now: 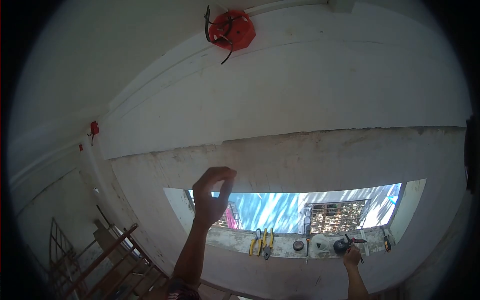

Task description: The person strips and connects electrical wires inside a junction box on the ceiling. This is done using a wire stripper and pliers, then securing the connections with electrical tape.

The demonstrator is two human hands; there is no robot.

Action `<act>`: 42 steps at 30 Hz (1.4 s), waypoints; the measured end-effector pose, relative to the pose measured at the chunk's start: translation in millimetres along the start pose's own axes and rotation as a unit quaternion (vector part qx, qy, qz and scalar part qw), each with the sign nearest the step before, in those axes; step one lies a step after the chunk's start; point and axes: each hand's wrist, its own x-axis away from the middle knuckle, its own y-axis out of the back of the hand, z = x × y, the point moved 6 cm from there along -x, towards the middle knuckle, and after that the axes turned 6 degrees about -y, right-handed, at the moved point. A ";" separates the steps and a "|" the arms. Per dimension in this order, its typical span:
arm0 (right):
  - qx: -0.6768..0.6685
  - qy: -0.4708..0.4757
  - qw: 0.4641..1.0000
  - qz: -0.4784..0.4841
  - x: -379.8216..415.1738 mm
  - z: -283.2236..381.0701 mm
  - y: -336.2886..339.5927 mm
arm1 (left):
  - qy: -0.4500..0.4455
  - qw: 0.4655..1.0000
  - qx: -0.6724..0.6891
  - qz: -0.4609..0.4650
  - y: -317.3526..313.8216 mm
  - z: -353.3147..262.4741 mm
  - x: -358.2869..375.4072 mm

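My left hand [212, 197] is raised in front of the wall above the window. Its thumb and fingertips meet in a pinch, and anything between the tips is too small to name. Down at the window sill [225, 237], my right hand [352, 256] is closed around a small tool with dark red and black parts [357, 240]. Close beside that hand sits a black round item [341, 246]. A white rounded object [320, 243], a thin screwdriver [307, 246] and a dark tape roll [298, 245] lie farther left along the sill.
Yellow-handled pliers [268, 243] lie with another yellow-handled tool [256, 243] on the sill's left. To the right are a white strip [364, 241] and a yellow-and-black screwdriver [387, 243]. Overhead, a red junction box [242, 32] has black wires dangling. Rusty metal bars [107, 252] stand lower left.
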 end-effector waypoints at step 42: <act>-0.014 0.024 0.998 0.051 -1.2 -1.3 9.8 | -0.187 0.936 -0.297 0.006 4.5 -108.1 -313.2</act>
